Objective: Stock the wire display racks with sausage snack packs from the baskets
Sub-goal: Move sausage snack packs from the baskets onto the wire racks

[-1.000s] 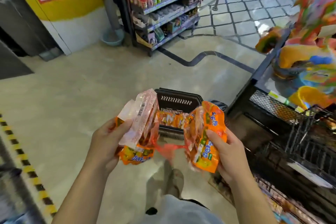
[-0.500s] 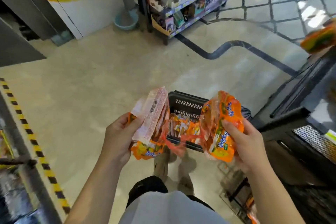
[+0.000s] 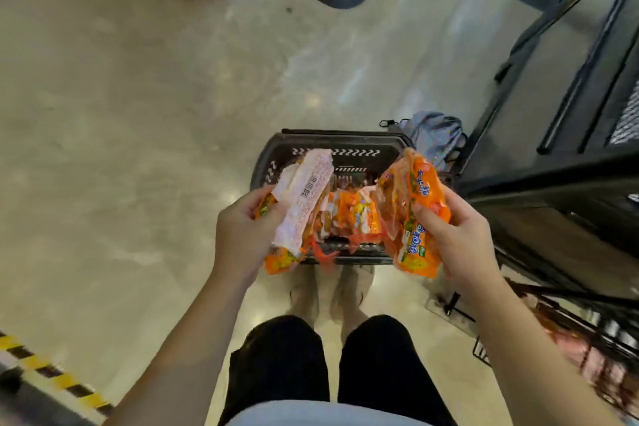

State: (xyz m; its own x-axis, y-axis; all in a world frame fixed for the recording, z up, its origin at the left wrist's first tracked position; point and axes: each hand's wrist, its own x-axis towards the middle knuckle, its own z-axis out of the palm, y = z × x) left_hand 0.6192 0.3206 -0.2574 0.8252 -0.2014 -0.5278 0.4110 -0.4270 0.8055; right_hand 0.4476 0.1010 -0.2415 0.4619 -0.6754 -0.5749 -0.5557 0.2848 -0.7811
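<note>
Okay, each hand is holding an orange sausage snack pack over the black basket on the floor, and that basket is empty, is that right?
Not quite. The black basket is not empty: the head view shows more orange packs lying in it. The rest holds: the left hand grips the left pack and the right hand the right pack, both orange, over the basket.

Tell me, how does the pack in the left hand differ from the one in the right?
The left pack shows its pale pink back with a barcode; the right pack shows its orange front with blue lettering. The left pack tilts rightward at the top; the right pack stands nearer upright. Both are orange snack packs, gripped by the left hand and right hand above the basket.
</note>
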